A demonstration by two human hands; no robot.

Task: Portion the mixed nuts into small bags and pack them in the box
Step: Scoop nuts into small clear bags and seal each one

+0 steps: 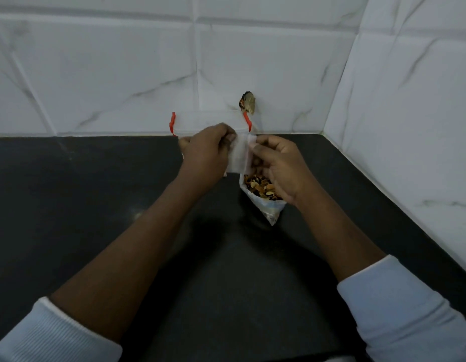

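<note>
Above black counter [96,205], both hands [208,155] pinch small bag [238,155].

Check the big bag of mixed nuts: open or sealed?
Open: the big bag gapes at its top, nuts exposed, beside the right hand.

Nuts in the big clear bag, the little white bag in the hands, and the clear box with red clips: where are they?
Mixed nuts in big clear bag [260,188], head view, on the nut pile.
Little white bag [238,155], head view, its middle.
Clear box with red clips [200,121], head view, front wall.
</note>
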